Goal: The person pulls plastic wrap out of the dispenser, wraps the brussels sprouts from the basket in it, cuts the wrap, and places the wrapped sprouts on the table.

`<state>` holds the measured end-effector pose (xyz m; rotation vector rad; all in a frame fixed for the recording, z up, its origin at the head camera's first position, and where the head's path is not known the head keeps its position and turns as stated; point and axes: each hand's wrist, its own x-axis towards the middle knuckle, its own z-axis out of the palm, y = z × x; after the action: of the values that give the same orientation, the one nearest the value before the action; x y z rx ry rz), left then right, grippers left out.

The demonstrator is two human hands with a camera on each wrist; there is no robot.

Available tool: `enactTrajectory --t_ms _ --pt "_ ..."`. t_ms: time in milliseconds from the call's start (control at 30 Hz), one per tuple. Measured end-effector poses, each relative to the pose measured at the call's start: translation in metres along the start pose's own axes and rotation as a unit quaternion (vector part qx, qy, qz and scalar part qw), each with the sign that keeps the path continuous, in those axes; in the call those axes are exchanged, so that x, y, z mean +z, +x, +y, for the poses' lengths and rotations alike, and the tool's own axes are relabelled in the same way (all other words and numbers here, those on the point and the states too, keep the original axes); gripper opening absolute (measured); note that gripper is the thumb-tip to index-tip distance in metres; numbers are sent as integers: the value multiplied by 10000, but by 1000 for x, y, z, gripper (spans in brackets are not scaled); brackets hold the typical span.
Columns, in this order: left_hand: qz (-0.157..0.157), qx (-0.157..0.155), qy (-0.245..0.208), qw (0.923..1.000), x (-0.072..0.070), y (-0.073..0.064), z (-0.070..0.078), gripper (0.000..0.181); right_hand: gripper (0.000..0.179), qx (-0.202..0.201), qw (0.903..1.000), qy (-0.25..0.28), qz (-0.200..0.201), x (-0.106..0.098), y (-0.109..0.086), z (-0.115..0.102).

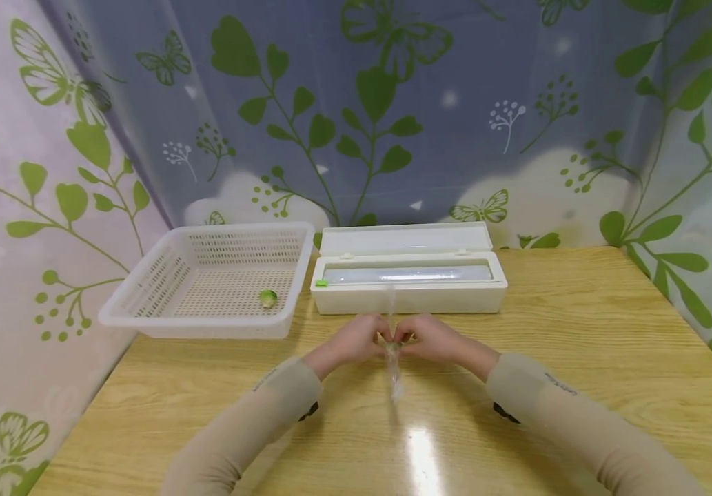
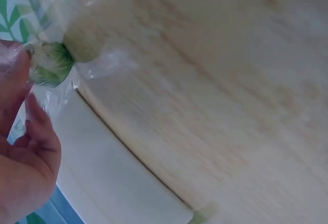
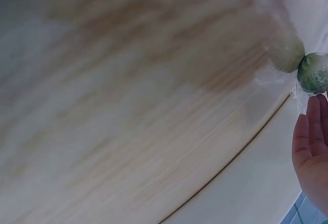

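As film (image 1: 395,386) wraps it, sprout (image 2: 50,65), between grips (image 1: 362,337) (image 1: 431,337)

The place looks like a curtained-off work corner, home or otherwise unclear, with leaf-and-butterfly curtains (image 1: 455,151) around three sides of a wood-grain table (image 1: 585,317).

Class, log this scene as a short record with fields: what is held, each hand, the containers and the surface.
Held: small, round, green leafy vegetable in clear, crinkled plastic film
Left hand: pinches the wrapped vegetable at the fingertips
Right hand: holds it too, facing the left
First container: white, rectangular plastic basket with slotted walls, another green vegetable inside
Second container: long white box, lid open, pale shiny roll inside
Surface: light-brown wood-grain table
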<state>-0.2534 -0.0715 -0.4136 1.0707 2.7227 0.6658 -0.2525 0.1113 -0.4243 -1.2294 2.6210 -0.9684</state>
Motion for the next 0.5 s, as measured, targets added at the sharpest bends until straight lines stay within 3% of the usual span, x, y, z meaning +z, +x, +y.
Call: enactTrajectory --t_ms 100,233,500 --pt "-146 -129 -294 9994 -2 0 2 11 5 48 10000 -47 57 2 1 -1" --pt "-287 -54 -627 9976 -4 -1 2 11 10 42 9998 -80 175 4 2 -1" --pt "-334 -78 -998 9944 -4 -1 -3 6 13 212 9996 -121 143 5 2 -1"
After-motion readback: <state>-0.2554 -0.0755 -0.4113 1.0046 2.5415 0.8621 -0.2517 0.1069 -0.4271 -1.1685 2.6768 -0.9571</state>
